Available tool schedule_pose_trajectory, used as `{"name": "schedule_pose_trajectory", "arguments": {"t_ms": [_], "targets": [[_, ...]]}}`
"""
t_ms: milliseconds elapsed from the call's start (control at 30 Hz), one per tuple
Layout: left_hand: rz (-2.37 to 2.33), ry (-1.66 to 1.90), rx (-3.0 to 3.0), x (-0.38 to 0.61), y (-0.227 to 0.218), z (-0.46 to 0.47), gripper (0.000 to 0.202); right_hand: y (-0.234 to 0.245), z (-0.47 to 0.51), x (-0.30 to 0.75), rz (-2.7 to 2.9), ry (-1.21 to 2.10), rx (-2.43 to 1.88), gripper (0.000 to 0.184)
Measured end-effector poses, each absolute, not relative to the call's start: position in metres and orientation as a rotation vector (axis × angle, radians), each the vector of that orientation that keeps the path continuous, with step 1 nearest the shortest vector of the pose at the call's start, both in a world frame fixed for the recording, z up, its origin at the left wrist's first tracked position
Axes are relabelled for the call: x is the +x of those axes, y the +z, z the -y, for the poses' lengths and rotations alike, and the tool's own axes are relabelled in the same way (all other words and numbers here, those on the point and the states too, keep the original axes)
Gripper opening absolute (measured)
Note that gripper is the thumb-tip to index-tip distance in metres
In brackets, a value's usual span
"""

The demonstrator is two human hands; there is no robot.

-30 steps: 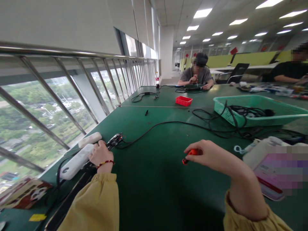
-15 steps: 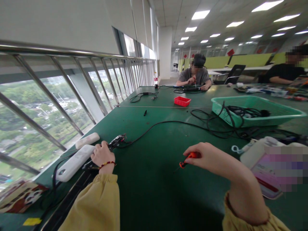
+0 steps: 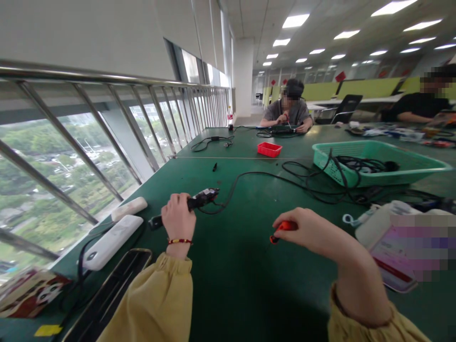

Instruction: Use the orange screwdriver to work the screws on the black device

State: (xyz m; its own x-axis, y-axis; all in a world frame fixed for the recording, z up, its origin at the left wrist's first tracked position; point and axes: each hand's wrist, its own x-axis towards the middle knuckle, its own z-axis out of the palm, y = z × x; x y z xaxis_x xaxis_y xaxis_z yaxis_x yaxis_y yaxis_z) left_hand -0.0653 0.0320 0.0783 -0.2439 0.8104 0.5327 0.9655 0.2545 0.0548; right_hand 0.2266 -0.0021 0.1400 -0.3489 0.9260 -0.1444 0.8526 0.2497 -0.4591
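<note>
My left hand (image 3: 178,215) is closed round a black device (image 3: 199,198) with an exposed circuit end, lifted over the green table (image 3: 228,280). A black cable (image 3: 263,176) runs from the device toward the right. My right hand (image 3: 309,231) pinches a small screwdriver with an orange handle (image 3: 283,228), its tip pointing left and down. A red bead bracelet sits on my left wrist. Both arms wear yellow sleeves.
Two white power banks (image 3: 110,240) and a black phone (image 3: 107,289) lie at the left near a steel railing (image 3: 89,78). A green basket (image 3: 377,164) of cables stands at the right, a red tray (image 3: 270,149) further back. Two other people sit at the far end.
My left hand has lifted the black device off the spot beside the power banks and carried it right, toward the table's middle. The right hand with the screwdriver has barely moved.
</note>
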Motion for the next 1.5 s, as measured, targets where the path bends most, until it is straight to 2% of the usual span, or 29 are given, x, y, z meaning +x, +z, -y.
{"name": "schedule_pose_trajectory", "arguments": {"t_ms": [200,367,600,733,867,1000,1167,1367,1500], "targets": [[1.942,-0.483,-2.476,0.008,0.051,-0.042,0.021,0.145,0.008,0.225,2.393,0.679,-1.677,0.025],[1.782,-0.436,-2.708,0.026,0.031,-0.068,0.029,0.148,0.014,0.229,2.372,0.646,-1.700,0.025],[1.758,-0.475,-2.536,0.002,0.023,-0.071,0.035,0.141,0.005,0.213,2.388,0.694,-1.663,0.023],[2.132,-0.439,-1.997,-0.049,0.026,-0.058,0.039,0.139,0.004,0.203,2.429,0.805,-1.619,0.028],[2.456,-0.187,-1.573,-0.102,0.027,-0.047,0.044,0.136,0.008,0.181,2.464,0.691,-1.575,0.029],[2.471,-0.098,-1.670,-0.119,0.027,-0.035,0.042,0.112,0.027,0.150,2.468,0.450,-1.499,0.027],[2.419,-0.016,-1.684,-0.107,0.030,-0.019,0.038,0.057,0.055,0.146,2.361,0.142,-1.308,0.015],[2.332,0.088,-1.787,-0.082,0.033,0.005,0.039,0.018,0.049,0.194,2.111,0.003,-1.482,0.016],[2.201,0.015,-2.015,-0.060,0.024,0.019,0.041,0.009,0.039,0.204,2.012,0.023,-1.624,0.013]]}}
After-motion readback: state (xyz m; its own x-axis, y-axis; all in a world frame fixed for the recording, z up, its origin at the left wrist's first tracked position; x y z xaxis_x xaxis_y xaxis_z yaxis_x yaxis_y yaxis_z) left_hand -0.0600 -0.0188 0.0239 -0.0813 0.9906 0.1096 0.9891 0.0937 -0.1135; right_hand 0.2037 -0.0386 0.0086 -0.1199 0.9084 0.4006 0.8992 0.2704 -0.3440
